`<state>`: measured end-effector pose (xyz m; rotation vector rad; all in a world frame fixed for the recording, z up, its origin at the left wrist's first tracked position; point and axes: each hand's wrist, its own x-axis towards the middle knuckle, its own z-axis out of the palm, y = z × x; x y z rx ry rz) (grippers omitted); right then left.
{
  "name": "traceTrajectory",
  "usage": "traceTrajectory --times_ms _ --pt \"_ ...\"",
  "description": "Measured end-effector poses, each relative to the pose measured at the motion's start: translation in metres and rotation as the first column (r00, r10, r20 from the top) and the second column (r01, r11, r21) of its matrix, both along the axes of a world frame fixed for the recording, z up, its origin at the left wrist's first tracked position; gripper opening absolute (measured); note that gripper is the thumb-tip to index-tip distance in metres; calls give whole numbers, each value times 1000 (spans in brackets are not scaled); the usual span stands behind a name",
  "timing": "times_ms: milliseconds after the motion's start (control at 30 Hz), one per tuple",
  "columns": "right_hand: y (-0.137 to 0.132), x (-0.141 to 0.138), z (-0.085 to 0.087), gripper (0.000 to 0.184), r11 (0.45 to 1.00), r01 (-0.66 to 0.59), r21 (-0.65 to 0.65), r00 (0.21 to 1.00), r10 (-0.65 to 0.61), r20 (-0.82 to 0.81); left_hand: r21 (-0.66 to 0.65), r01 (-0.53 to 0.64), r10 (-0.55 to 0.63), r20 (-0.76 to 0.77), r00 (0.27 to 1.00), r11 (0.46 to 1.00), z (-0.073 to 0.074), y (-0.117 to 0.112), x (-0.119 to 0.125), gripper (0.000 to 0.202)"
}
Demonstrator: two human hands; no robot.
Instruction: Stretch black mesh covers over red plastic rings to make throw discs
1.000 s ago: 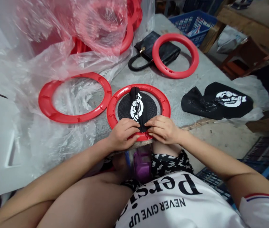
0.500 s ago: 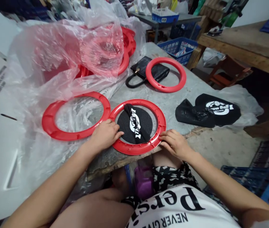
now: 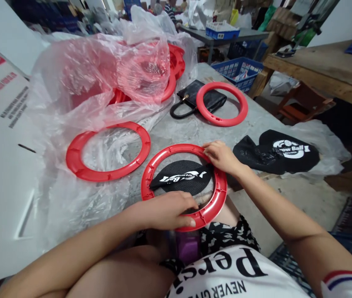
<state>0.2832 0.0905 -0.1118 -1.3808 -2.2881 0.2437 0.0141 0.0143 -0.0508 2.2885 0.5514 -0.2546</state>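
Observation:
A red plastic ring [image 3: 221,194] lies at the near edge of the grey table [image 3: 256,120], partly overhanging it. Inside the ring sits a black mesh fabric piece [image 3: 182,180] with a white logo, stretched sideways across the opening. My left hand [image 3: 166,211] rests on the ring's near rim with fingers laid over it. My right hand [image 3: 221,155] grips the far right rim where the fabric's end meets it.
A second red ring [image 3: 73,159] lies to the left on clear plastic sheeting. A third ring [image 3: 240,103] leans on a black handbag [image 3: 191,93] further back. A plastic bag of red rings [image 3: 126,70] fills the back left. Black fabric pieces [image 3: 275,155] lie right. A blue basket [image 3: 240,68] stands beyond.
The ring has been turned about a quarter round, so the fabric strip now runs sideways. My right hand moved from the near rim to the far right rim; my left shifted to the near rim.

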Motion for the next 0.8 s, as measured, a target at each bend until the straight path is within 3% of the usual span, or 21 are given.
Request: traceTrajectory --times_ms 100,200,233,300,367,433,533,600,700,800 --pt "5 -30 14 23 999 -37 9 992 36 119 8 -54 54 12 998 999 -1 9 -3 29" --pt "10 -62 18 21 992 -79 -99 953 105 286 6 -297 294 117 948 955 -5 29 -8 21" --pt "12 -72 16 20 989 -74 -126 933 113 342 6 -417 410 164 897 909 -9 37 -11 21" --pt "14 -86 11 19 988 -73 -136 897 125 423 6 -641 621 242 746 768 -20 56 -19 23" --pt "14 -92 7 21 988 -107 -112 886 146 440 25 -775 738 286 611 631 -31 70 -26 26" --pt "12 -91 6 20 987 -129 -93 912 155 379 56 -814 765 311 564 578 -39 78 -31 32" --pt "4 -82 12 15 988 -111 -111 984 125 127 100 -789 721 349 599 607 -42 79 -30 43" --pt "-2 -76 16 10 986 -121 -116 992 115 -59 62 -770 701 373 609 636 -41 78 -25 50" --pt "-9 -72 20 7 986 -153 -66 970 137 -203 -152 -742 735 360 574 653 -40 79 -16 45" --pt "-11 -72 19 7 988 -138 -67 962 118 -247 -381 -730 822 315 474 567 -44 83 -9 33"
